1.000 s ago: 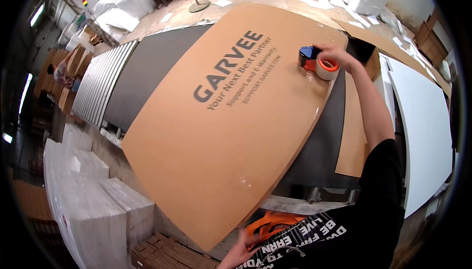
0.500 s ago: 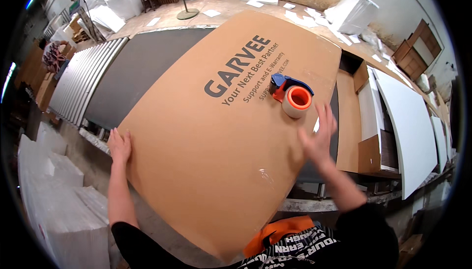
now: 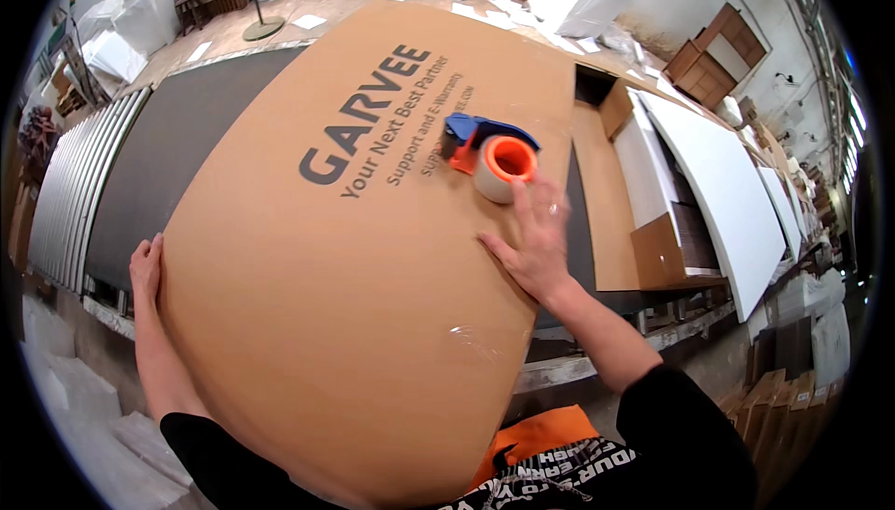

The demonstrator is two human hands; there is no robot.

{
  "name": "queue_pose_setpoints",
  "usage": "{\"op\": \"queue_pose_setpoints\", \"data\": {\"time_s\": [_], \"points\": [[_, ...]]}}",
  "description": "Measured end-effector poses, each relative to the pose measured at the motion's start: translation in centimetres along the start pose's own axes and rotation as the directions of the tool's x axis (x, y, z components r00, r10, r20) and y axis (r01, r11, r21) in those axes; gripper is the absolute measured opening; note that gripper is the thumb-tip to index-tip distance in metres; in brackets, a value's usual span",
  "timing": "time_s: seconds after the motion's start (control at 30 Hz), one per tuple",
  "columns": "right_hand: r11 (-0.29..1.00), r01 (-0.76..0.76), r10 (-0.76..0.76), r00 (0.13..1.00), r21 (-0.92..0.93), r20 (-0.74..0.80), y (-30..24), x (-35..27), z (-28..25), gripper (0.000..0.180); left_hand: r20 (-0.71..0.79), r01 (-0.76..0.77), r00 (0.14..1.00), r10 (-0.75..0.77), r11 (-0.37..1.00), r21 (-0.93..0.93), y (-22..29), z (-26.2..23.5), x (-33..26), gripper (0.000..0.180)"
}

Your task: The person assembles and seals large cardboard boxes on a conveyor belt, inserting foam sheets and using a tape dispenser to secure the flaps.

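A large flat brown cardboard box (image 3: 345, 268) with dark print lies slantwise in front of me. My left hand (image 3: 146, 268) is closed on its left edge, with some fingers hidden at the side. On the box's upper right part rests a blue and orange tape dispenser (image 3: 489, 125). It carries a roll of clear tape (image 3: 492, 172) with an orange core. My right hand (image 3: 531, 240) is open just below the roll, its fingers spread. The fingertips come up to the roll, but whether they touch it I cannot tell. A shiny strip of tape (image 3: 471, 335) sticks to the box near its right edge.
Under the box runs a dark conveyor belt (image 3: 186, 128), with metal rollers (image 3: 84, 193) at its left. To the right stands an open carton (image 3: 606, 202) holding white panels (image 3: 713, 193). A fan stand (image 3: 264, 29) and scattered white sheets occupy the floor behind.
My view has turned to the right, so the scene sits farther left. My right hand has moved in from beside the tape dispenser to just below its roll. My left hand stays at the box's left edge.
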State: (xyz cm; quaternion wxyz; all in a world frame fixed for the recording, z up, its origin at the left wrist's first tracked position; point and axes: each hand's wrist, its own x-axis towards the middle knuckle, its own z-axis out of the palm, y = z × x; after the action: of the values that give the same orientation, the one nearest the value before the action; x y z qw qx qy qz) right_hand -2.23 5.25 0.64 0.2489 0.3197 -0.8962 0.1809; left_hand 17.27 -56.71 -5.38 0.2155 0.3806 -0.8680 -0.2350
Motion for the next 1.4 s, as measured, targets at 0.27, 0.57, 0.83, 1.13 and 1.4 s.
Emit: {"op": "queue_pose_setpoints", "data": {"time_s": [0.27,0.57,0.83,1.13,1.4], "points": [[0.995,0.070,-0.076,0.993,0.067,0.090,3.6,4.9,0.0,0.053,-0.018,-0.054,0.998,0.054,0.999,-0.001,1.0,0.5,-2.6,0.053],[0.946,0.059,-0.058,0.998,0.319,-0.014,-3.3,-5.2,-5.4,0.049,-0.036,0.059,0.998,-0.055,0.990,0.128,0.1,-1.1,-10.2,0.060],[0.943,-0.038,0.073,0.993,0.330,-0.096,-11.0,-13.6,-12.2,0.085,-0.106,0.117,0.988,-0.110,0.991,0.067,6.0,-2.6,-26.1,0.058],[0.668,-0.714,0.705,0.697,-0.210,-0.128,2.0,-22.7,-17.2,0.072,-0.076,0.269,0.954,-0.291,0.937,-0.222,13.6,-1.5,-41.9,0.056],[0.502,-0.830,0.862,0.458,-0.244,0.218,4.5,-22.3,-19.0,0.080,-0.066,0.266,0.957,-0.284,0.943,-0.202,13.7,-2.9,-39.6,0.056]]}}
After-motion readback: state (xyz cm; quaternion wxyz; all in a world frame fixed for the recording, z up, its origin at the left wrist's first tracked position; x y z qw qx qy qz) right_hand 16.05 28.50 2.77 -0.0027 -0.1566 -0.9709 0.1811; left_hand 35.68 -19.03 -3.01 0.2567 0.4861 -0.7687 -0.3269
